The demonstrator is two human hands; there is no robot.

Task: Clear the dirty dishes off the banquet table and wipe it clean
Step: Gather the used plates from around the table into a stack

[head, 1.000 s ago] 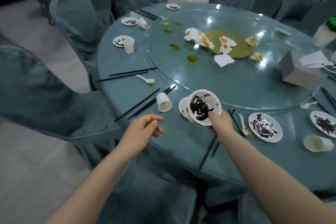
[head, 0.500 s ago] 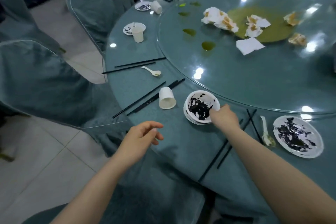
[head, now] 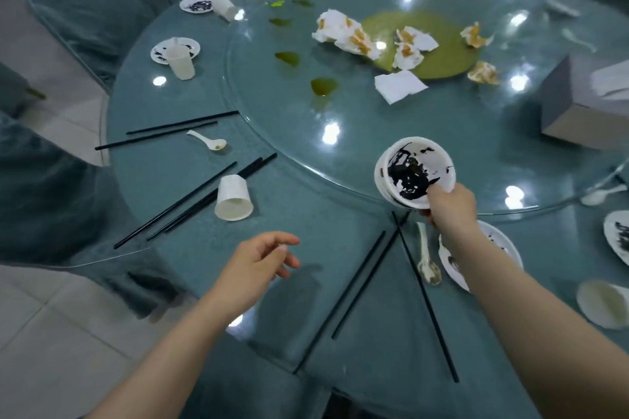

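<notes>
My right hand (head: pixel 449 206) grips a stack of white plates (head: pixel 413 170) smeared with black sauce, tilted and lifted at the rim of the glass turntable (head: pixel 374 133). Under my right forearm lies another dirty plate (head: pixel 493 238). My left hand (head: pixel 258 260) hovers empty, fingers apart, over the near edge of the round teal table (head: pixel 177 177). A tipped paper cup (head: pixel 233 197) lies left of it among black chopsticks (head: pixel 190 204). More chopsticks (head: pixel 360 286) and a white spoon (head: pixel 425 255) lie between my arms.
Crumpled stained napkins (head: pixel 343 32) and a green spill (head: pixel 439 44) cover the turntable, with a grey tissue box (head: pixel 571 102) at right. Dirty plates with cups (head: pixel 177 54) stand at far left, a spoon (head: pixel 209 141) nearer. Covered chairs (head: pixel 68 0) ring the table.
My right hand has lifted the plate stack off the table and carried it right, above the turntable rim. My left hand stays open in about the same place.
</notes>
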